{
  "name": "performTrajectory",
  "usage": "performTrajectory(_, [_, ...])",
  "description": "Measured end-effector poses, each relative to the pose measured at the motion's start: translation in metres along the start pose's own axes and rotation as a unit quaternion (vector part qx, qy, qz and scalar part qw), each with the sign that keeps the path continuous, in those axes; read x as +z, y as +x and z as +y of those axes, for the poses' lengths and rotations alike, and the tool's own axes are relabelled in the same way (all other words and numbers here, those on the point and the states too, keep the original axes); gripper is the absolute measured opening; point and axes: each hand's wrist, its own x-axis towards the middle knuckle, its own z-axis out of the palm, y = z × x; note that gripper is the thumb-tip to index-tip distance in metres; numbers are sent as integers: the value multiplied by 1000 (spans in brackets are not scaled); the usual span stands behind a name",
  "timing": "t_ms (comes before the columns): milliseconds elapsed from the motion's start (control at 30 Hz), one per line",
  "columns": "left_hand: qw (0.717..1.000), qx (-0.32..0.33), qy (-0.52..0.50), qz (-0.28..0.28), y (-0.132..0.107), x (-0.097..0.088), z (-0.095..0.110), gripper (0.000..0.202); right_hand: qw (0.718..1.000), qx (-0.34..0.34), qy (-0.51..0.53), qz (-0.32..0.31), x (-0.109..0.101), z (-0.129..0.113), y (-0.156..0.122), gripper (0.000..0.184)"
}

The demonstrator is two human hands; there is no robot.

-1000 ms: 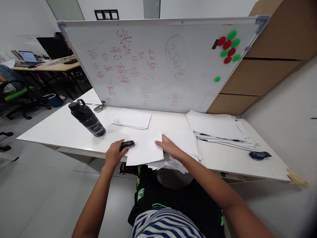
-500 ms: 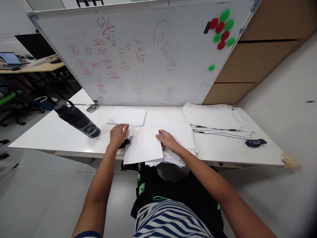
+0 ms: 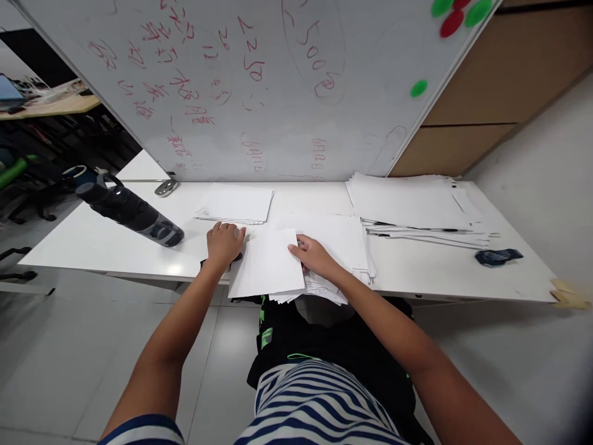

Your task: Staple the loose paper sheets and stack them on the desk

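The right hand is clamping the right edge of a white sheet, its thumb lying on top while the other fingers are curling beneath, partly hidden. The sheet is lying at the front of the white table, its right side overlapping a spread pile of papers, its near edge reaching the table's front edge. The left hand is hovering or resting at the sheet's left edge, palm down, knuckles bent, covering most of a black object; whether its fingers are closing on that object or staying apart from it, I cannot tell. Beyond this hand, a thin stack is lying near the whiteboard, and a dark bottle is standing well to the left. Farther right, a thicker stack is sitting behind a dark blue item.
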Motion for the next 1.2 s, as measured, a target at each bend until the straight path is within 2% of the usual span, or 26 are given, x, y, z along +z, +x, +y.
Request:
performTrajectory(100, [1000,-2,-13,20,-1,-2,0,49,1000,2,-10,-13,1,-4,-3,46])
performTrajectory(200, [995,9,-87,56,-3,-10,-3,47,1000,-11,-23,-3,8,-11,-12,48])
performTrajectory(267, [978,6,-168,127,-7,-19,-7,48,999,-26,-42,-1,16,-15,-22,50])
performTrajectory(333, [944,-25,-228,236,-15,-28,-13,51,997,-37,-71,-8,26,-17,-32,52])
performTrajectory(400, [912,-67,-244,322,-29,-32,-19,56,994,-46,-102,-9,36,-16,-40,46])
performTrajectory(433, [905,-83,-239,342,-37,-32,-22,58,992,-51,-118,-5,40,-15,-41,38])
performTrajectory(467, [906,-88,-229,344,-47,-29,-25,60,989,-54,-135,2,42,-13,-42,29])
performTrajectory(533, [928,-67,-197,310,-66,-19,-33,59,984,-56,-170,20,44,-13,-40,16])
performTrajectory(633, [965,-14,-137,224,-89,5,-43,51,975,-61,-210,46,32,-21,-40,22])
performTrajectory(700, [972,-12,-120,201,-95,21,-48,47,971,-70,-221,62,17,-32,-48,25])
performTrajectory(833, [952,-54,-133,270,-96,43,-50,42,978,-76,-167,95,-17,-49,-79,31])
performTrajectory(900, [943,-53,-135,300,-95,49,-51,40,992,-55,-84,74,-30,-46,-90,34])
performTrajectory(967, [942,-42,-132,307,-95,52,-52,39,995,-36,-44,76,-39,-36,-92,37])
performTrajectory(1100, [939,-42,-129,317,-96,55,-55,40,997,-15,-12,72,-39,-11,-82,40])
performTrajectory(1200, [936,-42,-126,325,-96,56,-55,41,997,-11,22,72,-33,-2,-77,41])
